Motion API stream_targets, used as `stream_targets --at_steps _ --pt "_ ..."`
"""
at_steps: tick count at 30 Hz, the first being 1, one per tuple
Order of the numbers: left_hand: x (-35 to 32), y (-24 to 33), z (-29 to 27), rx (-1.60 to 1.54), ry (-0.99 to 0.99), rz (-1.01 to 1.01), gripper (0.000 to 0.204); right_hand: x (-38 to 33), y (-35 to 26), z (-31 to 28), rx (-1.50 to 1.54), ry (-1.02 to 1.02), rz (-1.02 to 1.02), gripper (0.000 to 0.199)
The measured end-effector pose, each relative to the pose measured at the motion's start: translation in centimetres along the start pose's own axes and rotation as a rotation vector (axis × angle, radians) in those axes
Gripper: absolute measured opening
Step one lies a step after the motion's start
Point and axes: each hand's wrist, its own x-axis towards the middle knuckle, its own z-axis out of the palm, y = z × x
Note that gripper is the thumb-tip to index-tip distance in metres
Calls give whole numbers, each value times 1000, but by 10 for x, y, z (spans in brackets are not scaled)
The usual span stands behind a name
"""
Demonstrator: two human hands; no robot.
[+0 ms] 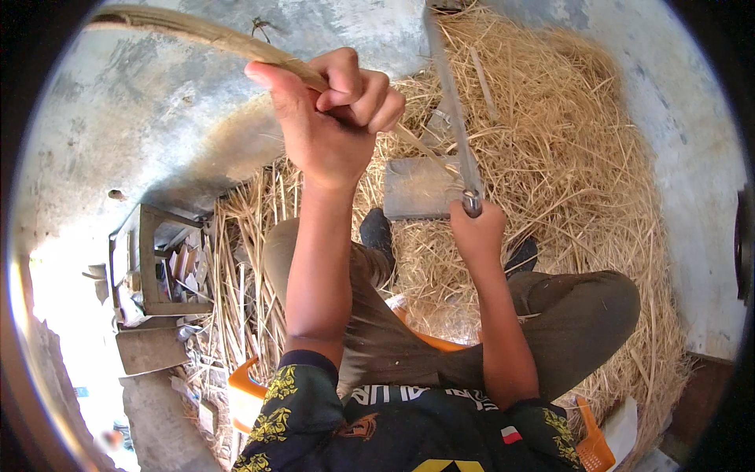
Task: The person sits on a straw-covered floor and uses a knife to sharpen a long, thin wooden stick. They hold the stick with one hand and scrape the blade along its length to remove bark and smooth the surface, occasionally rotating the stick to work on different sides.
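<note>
Working Hold: Grip and Placement

1. Left hand. From where I stand, the left hand (334, 118) is raised in the upper middle of the frame, fingers curled over a long, pale tan, bamboo-like strip (204, 33), thumb laid along it. The raised grip presumably controls the strip's angle.

2. Strip. It passes through the left hand: the thicker length runs to the upper left of the frame, while a thinner length slants down from beneath the fingers toward the centre. There it reaches the grey blade of a long, straight metal knife (456, 118). Whether strip and edge touch, I cannot tell.

3. Right hand. Right of centre and lower than the left, the right hand (481, 232) is wrapped around the knife's handle, just below a shiny metal collar. The blade points toward the top edge of the frame. The low grip, with the forearm passing over the thigh, probably steadies the tool.

4. Support. A flat, grey-brown rectangular board (413, 200) lies at mid-frame, beside the blade and below the strip's thin end. Its place near the dark-socked foot (377, 232) likely makes it a firm rest within reach. A deep heap of straw-coloured fibres (550, 118) fills the upper right, surrounding much of the board.
</note>
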Motion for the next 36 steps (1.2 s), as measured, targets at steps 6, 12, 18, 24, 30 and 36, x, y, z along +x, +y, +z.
stream_targets --at_steps 6,12,18,24,30,36 --pt "1 -3 1 35 19 24 70 31 61 21 -238 0 79 33" --pt "4 20 15 132 76 81 69 21 54 23 -260 -84 42 35" --pt "10 9 14 204 237 -14 66 8 72 46 -183 -164 19 35" --pt "15 0 26 299 214 113 62 14 92 52 46 -212 18 27" --pt "10 -9 32 389 225 226 50 15 95 54 84 -232 110 26" --pt "18 -18 31 542 342 318 51 11 76 51 -74 -176 34 31"
